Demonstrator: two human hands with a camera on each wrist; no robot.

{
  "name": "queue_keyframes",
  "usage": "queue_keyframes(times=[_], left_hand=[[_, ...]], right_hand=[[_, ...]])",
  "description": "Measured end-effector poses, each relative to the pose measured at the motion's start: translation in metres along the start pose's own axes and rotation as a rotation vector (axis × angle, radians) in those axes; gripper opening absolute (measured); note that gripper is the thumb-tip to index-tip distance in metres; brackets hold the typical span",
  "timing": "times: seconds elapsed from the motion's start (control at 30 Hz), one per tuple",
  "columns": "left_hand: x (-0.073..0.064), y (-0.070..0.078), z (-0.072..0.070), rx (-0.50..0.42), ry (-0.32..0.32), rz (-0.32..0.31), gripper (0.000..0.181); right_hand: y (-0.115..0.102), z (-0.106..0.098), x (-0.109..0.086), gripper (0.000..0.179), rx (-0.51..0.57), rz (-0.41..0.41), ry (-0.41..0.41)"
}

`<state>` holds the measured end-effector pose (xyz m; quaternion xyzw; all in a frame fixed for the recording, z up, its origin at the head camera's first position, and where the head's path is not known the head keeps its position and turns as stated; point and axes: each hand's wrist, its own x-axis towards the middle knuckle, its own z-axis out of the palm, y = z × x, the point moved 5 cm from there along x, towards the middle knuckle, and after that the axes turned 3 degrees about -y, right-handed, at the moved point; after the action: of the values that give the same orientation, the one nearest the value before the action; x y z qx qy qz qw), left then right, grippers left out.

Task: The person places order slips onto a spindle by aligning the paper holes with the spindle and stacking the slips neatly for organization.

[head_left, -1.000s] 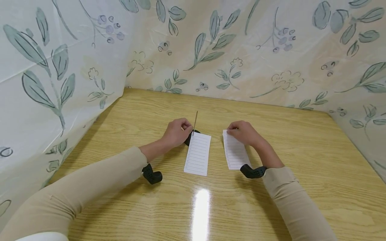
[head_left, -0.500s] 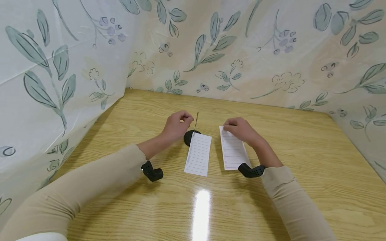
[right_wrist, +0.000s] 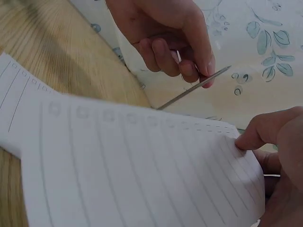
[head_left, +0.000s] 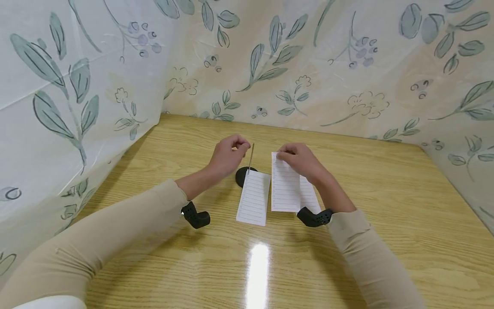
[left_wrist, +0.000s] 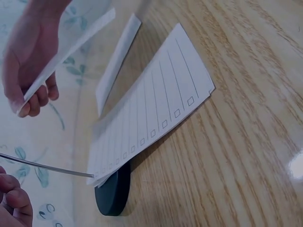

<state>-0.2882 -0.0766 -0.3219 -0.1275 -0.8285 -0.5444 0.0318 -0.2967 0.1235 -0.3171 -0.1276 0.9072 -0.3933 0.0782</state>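
Note:
A receipt spike stands on a round black base (head_left: 241, 177); its thin metal rod (head_left: 251, 156) rises through the top left corner of lined checklist sheets (head_left: 253, 198). My left hand (head_left: 229, 155) hovers beside the rod's upper end, fingers loosely curled, thumb and index fingertips close to the rod near its tip in the right wrist view. With thumb and fingers my right hand (head_left: 299, 159) pinches the top edge of a lined checklist sheet (head_left: 286, 184), which hangs raised just right of the spike. The sheet bends slightly in the right wrist view (right_wrist: 142, 165).
More lined paper (head_left: 310, 195) lies on the wooden table (head_left: 366, 171), partly hidden behind the held sheet. A leaf-patterned cloth (head_left: 278, 64) stands along the back and sides. Black wrist cameras are worn on both forearms.
My right hand has lifted the sheet off the paper on the right and carried it left toward the spike. My left hand has risen from the base to near the rod's tip.

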Motion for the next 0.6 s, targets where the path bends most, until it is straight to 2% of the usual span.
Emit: queue_keyframes(times=[0.17,0.43,0.6], left_hand=[[0.001,0.006,-0.001,-0.021,-0.005,0.022,0.017],[0.000,0.015,-0.004,-0.058,-0.018,0.101,0.017],[-0.001,0.019,-0.005,-0.053,-0.019,0.112,0.018]], right_hand=[[-0.010,0.003,-0.001,0.024,0.074,0.000,0.043],[-0.029,0.007,-0.002,0.022,0.130,-0.041,0.083],[-0.039,0.009,-0.002,0.021,0.156,-0.065,0.095]])
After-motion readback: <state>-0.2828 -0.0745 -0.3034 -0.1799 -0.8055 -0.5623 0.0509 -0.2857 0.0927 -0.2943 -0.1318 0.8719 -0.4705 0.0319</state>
